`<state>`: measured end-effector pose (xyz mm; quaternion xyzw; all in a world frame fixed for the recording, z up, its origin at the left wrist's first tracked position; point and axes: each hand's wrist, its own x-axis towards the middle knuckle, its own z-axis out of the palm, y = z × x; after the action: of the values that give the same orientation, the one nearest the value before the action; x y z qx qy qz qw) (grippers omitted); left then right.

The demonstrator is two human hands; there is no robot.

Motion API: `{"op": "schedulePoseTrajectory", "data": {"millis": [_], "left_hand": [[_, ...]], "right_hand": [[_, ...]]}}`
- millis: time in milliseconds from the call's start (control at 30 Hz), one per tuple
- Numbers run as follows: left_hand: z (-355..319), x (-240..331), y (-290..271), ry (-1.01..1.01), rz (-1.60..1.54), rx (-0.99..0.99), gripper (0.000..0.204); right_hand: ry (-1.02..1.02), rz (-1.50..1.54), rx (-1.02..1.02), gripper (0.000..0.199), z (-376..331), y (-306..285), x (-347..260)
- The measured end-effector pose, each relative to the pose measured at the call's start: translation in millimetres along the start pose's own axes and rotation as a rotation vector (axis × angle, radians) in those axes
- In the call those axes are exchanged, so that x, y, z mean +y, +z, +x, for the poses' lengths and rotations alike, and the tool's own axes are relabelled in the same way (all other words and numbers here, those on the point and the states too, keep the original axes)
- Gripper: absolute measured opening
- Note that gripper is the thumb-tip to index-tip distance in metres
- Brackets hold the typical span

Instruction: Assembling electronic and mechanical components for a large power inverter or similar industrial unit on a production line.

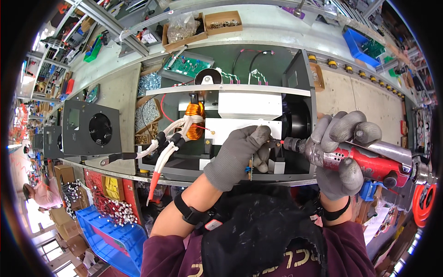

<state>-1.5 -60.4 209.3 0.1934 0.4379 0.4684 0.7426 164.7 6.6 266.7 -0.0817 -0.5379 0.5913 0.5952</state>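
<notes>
Red power driver [376, 164], clamped in your right hand's [340, 134] grip by the table's [369, 97] near edge, points its long axis leftward to your left hand [237, 152], whose grip I cannot make out.

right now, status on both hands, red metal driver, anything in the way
Gray gloved right hand: gripping red metal driver, bit pointing left. Gray gloved left hand: at bit, hold unclear. White sleeved cables: left, clear of driver.

Bright windows [51, 249] at lower left, metal framing [110, 27] above.
</notes>
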Motion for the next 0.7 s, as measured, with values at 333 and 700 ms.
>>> {"op": "schedulePoseTrajectory", "data": {"millis": [333, 700], "left_hand": [[6, 3, -3, -0.015, 0.21, 0.037, 0.055], [7, 10, -10, -0.113, 0.524, 0.056, 0.039]], "right_hand": [[-0.07, -0.024, -0.09, 0.039, 3, -5, 9], [0.175, -0.012, 0.16, 0.047, -6, -16, 7]]}}
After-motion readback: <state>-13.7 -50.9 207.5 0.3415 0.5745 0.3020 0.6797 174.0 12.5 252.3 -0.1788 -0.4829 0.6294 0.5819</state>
